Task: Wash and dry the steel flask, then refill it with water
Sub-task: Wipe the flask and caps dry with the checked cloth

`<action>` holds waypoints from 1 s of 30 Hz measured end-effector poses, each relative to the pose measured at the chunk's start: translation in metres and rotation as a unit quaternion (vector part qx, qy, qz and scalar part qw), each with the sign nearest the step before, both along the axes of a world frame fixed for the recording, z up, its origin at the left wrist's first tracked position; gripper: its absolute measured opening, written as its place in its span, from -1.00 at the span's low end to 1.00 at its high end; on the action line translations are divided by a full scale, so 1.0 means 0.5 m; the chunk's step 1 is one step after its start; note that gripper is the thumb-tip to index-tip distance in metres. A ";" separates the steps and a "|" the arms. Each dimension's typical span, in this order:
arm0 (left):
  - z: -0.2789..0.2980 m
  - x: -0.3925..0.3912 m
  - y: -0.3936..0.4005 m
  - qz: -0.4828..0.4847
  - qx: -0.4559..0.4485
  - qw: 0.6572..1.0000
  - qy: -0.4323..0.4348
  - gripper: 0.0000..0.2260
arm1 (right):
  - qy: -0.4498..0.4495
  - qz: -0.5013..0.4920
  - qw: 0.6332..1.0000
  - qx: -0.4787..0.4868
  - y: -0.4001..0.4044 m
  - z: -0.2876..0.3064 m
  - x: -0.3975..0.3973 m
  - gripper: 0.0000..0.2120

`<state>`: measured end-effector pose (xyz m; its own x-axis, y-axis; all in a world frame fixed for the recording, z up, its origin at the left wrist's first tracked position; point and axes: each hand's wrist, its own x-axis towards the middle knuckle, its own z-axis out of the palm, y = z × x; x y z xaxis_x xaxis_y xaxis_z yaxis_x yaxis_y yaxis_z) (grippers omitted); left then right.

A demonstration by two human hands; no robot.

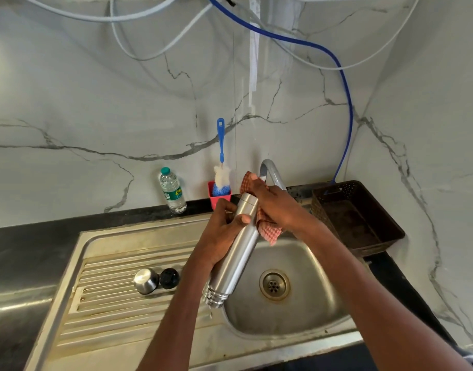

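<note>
Marble-patterned wall panels (96, 108) form the background, with white tubing (139, 53) and a blue hose (346, 84) routed across them. Below, a dark table (13, 242) carries a stainless sink unit with a ribbed drainboard (104, 303) on the left and a round basin (305, 298) with a central drain (274, 285) on the right.

The steel flask (239, 253) is held over the left edge of the basin, tilted, with its threaded open mouth pointing down toward the viewer and its closed base pointing up toward the tap (271, 172). The left hand (222, 234) has its grip clamped on the flask body at mid-length, fingers behind and thumb across the front. The right hand (276, 207) has its grip closed on a red checked cloth (268, 231), pressing it against the upper part of the flask; a corner of the cloth hangs below the hand.

On the drainboard, a steel cup lid (146, 281) stands inverted, just beside a black stopper (169, 278).

Against the wall stand a plastic water bottle (172, 191) and a red holder (219, 198) containing a blue-handled bottle brush (221, 162). A dark perforated basket (358, 218) sits on the table to the right of the tap.
</note>
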<state>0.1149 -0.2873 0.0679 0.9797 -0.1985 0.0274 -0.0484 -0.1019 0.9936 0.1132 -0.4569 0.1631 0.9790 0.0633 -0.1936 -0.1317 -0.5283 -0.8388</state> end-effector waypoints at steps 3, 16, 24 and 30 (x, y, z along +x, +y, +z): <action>0.015 -0.010 -0.010 0.045 -0.017 0.999 -0.009 -0.33 | 0.053 -0.097 0.968 0.225 0.013 -0.031 -0.019 -0.46; 0.030 0.013 -0.027 0.090 -0.186 0.974 0.089 -0.28 | 0.114 -0.123 0.904 0.394 0.090 -0.151 -0.105 -0.28; 0.054 0.010 -0.057 0.149 -0.081 0.985 0.026 -0.59 | 0.010 -0.138 0.957 0.257 0.106 -0.169 -0.113 -0.37; 0.056 -0.013 -0.058 0.029 -0.207 0.970 0.122 -0.45 | 0.080 -0.109 0.922 0.364 0.068 -0.118 -0.043 -0.08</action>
